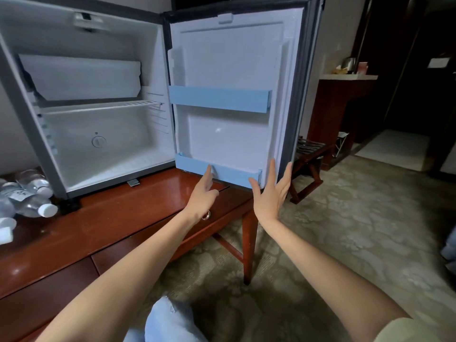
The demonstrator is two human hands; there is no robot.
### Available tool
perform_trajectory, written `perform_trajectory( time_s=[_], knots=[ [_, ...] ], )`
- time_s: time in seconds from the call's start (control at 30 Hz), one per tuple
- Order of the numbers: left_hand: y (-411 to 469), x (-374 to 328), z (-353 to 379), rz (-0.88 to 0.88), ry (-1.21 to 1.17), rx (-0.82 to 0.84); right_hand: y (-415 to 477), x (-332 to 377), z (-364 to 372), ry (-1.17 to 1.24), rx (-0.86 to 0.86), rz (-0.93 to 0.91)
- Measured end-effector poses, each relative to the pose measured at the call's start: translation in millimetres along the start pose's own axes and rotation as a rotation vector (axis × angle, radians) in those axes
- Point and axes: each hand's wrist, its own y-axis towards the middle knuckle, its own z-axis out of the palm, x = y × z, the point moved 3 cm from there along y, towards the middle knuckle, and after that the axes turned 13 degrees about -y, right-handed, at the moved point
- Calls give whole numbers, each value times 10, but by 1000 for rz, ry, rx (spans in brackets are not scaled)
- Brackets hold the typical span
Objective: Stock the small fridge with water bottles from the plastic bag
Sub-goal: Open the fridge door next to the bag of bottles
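Judging the bottles (30, 195), heaped at the surface's (103, 230) left edge beside the fridge (81, 154), as fairly heavy, slick, slightly squashy, best clasped mid-body, with left grip (202, 196) empty, fingertip on the door rail (234, 176), right grip (270, 196) spread flat, empty.

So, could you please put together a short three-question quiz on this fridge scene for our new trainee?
1. True or false: the fridge door stands shut.
2. Multiple choice: the forefinger of the left hand reaches A) the upper door shelf, B) the lower door shelf, C) the wire rack.
3. Fill in: the water bottles lie on the desk, to the ___ of the fridge.

Key: 1 false; 2 B; 3 left.
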Motion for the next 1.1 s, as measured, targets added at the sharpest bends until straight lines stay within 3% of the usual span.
perform_trajectory(
  time_s=[0.17,0.33,0.57,0.8,1.1],
  knots=[
    [77,-24,99,-24,0,77,105,-59,187,192,94,168],
    [82,25,74,-48,-42,58,220,-135,285,152,113,273],
    [61,84,-139,-90,-66,-19,189,-60,562,363,284,641],
    [-87,100,-706,-85,-53,-121,-118,778,884,426,516,374],
    [-658,-19,-2111,-51,-61,-460,-713,1958,1274,495,732,82]
  ],
)
